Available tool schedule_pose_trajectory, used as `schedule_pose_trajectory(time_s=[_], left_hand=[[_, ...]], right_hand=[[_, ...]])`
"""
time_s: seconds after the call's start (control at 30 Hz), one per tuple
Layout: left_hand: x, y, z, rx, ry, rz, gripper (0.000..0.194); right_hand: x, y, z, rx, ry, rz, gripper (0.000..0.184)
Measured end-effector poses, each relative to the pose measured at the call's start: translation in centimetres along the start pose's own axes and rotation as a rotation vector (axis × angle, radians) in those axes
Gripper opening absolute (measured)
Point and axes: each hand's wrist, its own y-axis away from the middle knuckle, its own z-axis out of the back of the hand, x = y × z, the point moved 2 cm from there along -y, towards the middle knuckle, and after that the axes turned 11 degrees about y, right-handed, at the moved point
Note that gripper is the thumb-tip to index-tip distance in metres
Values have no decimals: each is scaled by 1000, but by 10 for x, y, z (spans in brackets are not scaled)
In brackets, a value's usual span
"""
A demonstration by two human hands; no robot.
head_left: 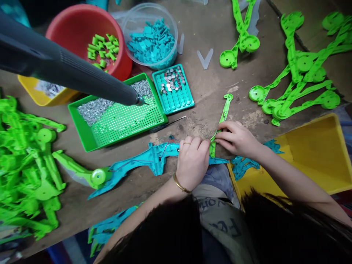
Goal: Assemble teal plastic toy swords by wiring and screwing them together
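Note:
My left hand [193, 159] is closed over the right half of a long blue plastic toy shell [137, 161] that lies on the bench, its fingertips by the base of a green piece. A thin green plastic arm [226, 106] rises at an angle from that spot. My right hand [238, 139] pinches this arm low down, close to the left fingertips. Thin red wires run along the inside of the blue shell, and a small dark part [171, 137] sits at its upper edge. What lies under the left palm is hidden.
A power screwdriver [110, 82] hangs across the upper left, above a green tray of screws [121, 126]. Nearby are a teal tray of small discs [172, 106], a red bowl [60, 36] and a tub of blue pieces [152, 44]. Green parts [27, 172] pile left; a yellow bin [319, 154] stands right.

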Motion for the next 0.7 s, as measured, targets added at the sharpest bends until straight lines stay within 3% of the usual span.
schedule_pose_trajectory(time_s=[0.2,0.37,0.53,0.7], left_hand=[[3,9,3,-19,-19,-2,20],[4,30,8,-13,-85,5,20],[20,51,20,-4,-144,14,19],[42,38,36,-50,-68,22,13]], right_hand=[[3,-2,-3,-29,122,24,23],[10,-6,-3,1,191,-23,26],[15,-9,-1,17,247,-36,25],[15,-9,-2,34,254,-29,23]])
